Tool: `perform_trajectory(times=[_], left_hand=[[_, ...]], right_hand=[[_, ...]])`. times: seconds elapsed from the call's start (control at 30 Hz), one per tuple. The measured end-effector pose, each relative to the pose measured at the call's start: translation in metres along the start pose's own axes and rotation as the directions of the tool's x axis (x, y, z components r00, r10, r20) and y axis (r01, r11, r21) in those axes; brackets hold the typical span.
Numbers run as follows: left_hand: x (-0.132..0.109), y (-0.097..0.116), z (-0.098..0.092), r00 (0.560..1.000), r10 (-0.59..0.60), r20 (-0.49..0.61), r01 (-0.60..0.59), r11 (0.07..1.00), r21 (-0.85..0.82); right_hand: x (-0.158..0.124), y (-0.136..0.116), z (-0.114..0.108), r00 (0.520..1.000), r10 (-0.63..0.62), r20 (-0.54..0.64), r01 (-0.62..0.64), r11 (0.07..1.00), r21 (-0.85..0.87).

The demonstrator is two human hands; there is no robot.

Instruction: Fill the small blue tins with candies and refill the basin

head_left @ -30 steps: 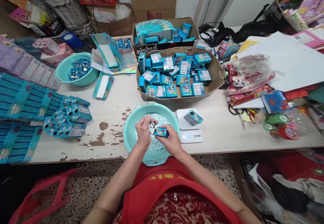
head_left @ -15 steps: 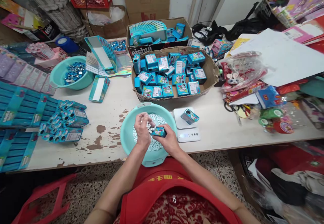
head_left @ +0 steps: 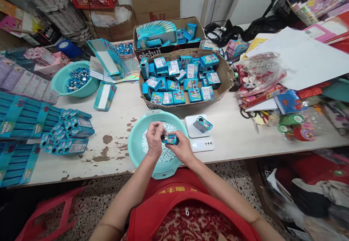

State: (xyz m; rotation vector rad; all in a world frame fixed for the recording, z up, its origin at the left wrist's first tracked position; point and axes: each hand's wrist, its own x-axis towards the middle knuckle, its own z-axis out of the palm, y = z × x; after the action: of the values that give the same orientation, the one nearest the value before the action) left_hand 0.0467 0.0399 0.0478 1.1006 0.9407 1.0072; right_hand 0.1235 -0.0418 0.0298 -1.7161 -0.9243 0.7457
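A small blue candy box (head_left: pixel 170 139) lies on its side in my right hand (head_left: pixel 183 148), its fingers wrapped around the right end. My left hand (head_left: pixel 154 139) is closed at the box's left end, where a white bit shows by the opening; the candies in its fingers are mostly hidden. Both hands are over a turquoise basin (head_left: pixel 136 135) holding many small white candies (head_left: pixel 167 156). Right of the basin, another blue box (head_left: pixel 203 124) rests tilted on a white kitchen scale (head_left: pixel 191 127) with a lit display.
Behind the basin stands a cardboard box (head_left: pixel 227 74) full of blue candy boxes, with a second carton (head_left: pixel 202 33) behind. A turquoise bowl (head_left: pixel 56 83) of shiny blue caps sits at left, near stacked open boxes (head_left: pixel 79 130). Scissors (head_left: pixel 255 124) and packets lie at right.
My left fingers have drawn together against the box's opening, and the white candies seen in them before are now mostly out of sight. The view has shifted slightly.
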Motion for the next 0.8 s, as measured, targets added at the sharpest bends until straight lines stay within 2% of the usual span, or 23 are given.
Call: perform_trajectory(times=[0.1,0.2,0.37,0.43,0.53,0.67,0.73,0.8], left_hand=[[-0.006,-0.004,-0.005,0.993,0.066,0.093,-0.077,0.991,0.113],[-0.011,-0.009,-0.009,0.984,0.095,0.154,-0.119,0.981,0.154],[-0.009,-0.007,-0.004,0.984,0.063,0.165,-0.069,0.997,0.036],[-0.005,0.000,0.000,0.988,0.082,0.132,-0.079,0.996,-0.029],[-0.002,0.018,0.009,0.991,0.101,0.090,-0.087,0.985,-0.150],[-0.001,0.039,0.017,0.973,0.123,0.194,-0.078,0.971,-0.226],[0.006,0.038,0.013,0.976,0.151,0.158,-0.111,0.966,-0.234],[0.017,0.024,0.001,0.989,0.150,0.004,-0.146,0.967,-0.207]], right_hand=[[0.001,-0.001,-0.004,0.999,0.034,0.004,-0.034,0.999,0.025],[0.003,0.003,-0.005,0.997,0.078,-0.005,-0.078,0.994,0.078],[0.010,0.007,-0.008,0.991,0.136,-0.004,-0.134,0.980,0.148],[0.014,0.001,-0.013,0.996,0.088,0.002,-0.087,0.986,0.139],[0.022,-0.013,-0.023,0.999,-0.048,-0.004,0.048,0.996,0.075],[0.031,-0.027,-0.035,0.985,-0.173,0.016,0.173,0.985,0.007],[0.031,-0.027,-0.039,0.985,-0.166,0.035,0.166,0.986,0.013],[0.028,-0.019,-0.040,0.992,-0.129,0.001,0.129,0.991,0.042]])
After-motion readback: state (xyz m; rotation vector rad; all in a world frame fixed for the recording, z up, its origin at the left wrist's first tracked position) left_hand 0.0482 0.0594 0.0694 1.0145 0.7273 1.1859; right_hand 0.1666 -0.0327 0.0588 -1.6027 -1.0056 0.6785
